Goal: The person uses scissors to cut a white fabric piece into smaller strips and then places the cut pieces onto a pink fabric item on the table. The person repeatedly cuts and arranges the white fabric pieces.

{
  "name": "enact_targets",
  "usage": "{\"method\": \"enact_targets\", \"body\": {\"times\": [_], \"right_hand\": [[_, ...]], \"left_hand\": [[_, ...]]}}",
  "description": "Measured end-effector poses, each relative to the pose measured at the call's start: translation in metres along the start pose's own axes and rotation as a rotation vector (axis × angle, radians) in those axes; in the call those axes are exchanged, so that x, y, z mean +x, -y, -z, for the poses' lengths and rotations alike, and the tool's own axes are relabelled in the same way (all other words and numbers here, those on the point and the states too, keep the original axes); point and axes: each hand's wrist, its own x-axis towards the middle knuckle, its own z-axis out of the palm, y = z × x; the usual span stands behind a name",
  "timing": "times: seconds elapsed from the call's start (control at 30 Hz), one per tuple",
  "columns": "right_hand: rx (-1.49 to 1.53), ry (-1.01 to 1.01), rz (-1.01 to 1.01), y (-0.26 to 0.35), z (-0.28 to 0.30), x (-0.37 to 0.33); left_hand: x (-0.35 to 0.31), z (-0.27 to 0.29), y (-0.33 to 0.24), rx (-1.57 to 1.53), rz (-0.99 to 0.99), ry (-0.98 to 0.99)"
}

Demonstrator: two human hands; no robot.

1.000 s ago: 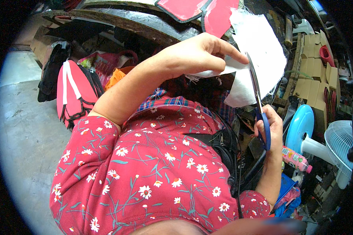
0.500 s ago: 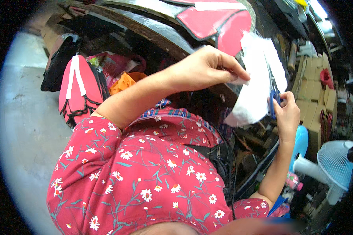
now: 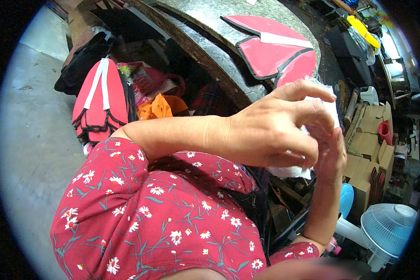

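My left hand [image 3: 284,123] reaches across to the right, its fingers bent and spaced over a bunched piece of white cloth [image 3: 291,171]. Behind and below those fingers is my right hand [image 3: 329,151], palm turned toward the left one, with the cloth between the two. Much of the cloth and most of the right fingers are hidden by my left hand. No scissors show now. Just beyond the hands, a red, black-edged cut piece with a white strip [image 3: 277,53] lies on a grey speckled tabletop [image 3: 205,11].
A stack of red, black-edged pieces with white strips [image 3: 100,95] is at the left, beside an orange cloth [image 3: 158,107]. Cardboard boxes [image 3: 371,135] stand at the right. A fan [image 3: 389,228] stands at the lower right. A wooden edge [image 3: 200,58] runs along the table.
My left hand has moved right and down to meet the right hand. The spread white cloth is now bunched between them. The blue-handled scissors in the right hand have gone from sight.
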Motion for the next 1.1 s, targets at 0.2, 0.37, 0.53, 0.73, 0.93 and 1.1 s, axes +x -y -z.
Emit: {"method": "enact_targets", "body": {"times": [0.2,0.37,0.53,0.73,0.93,1.1], "right_hand": [[0.032,0.467,-0.039,-0.011,-0.01,0.022],[-0.02,0.352,-0.041,0.0,0.007,0.033],[-0.239,-0.029,-0.006,0.024,0.038,0.044],[-0.691,-0.199,0.14,0.041,0.079,0.071],[-0.703,0.043,0.029,0.033,0.081,0.122],[-0.726,0.295,-0.023,0.015,0.057,0.156]], "left_hand": [[-0.005,0.026,-0.008,-0.086,0.023,0.065],[-0.012,0.035,0.002,-0.089,0.07,0.052],[-0.019,0.022,0.035,0.508,0.183,0.078],[-0.032,0.047,0.069,0.791,0.09,0.301],[-0.034,0.066,0.077,0.724,0.088,0.279],[-0.033,0.063,0.074,0.688,0.149,0.262]]}}
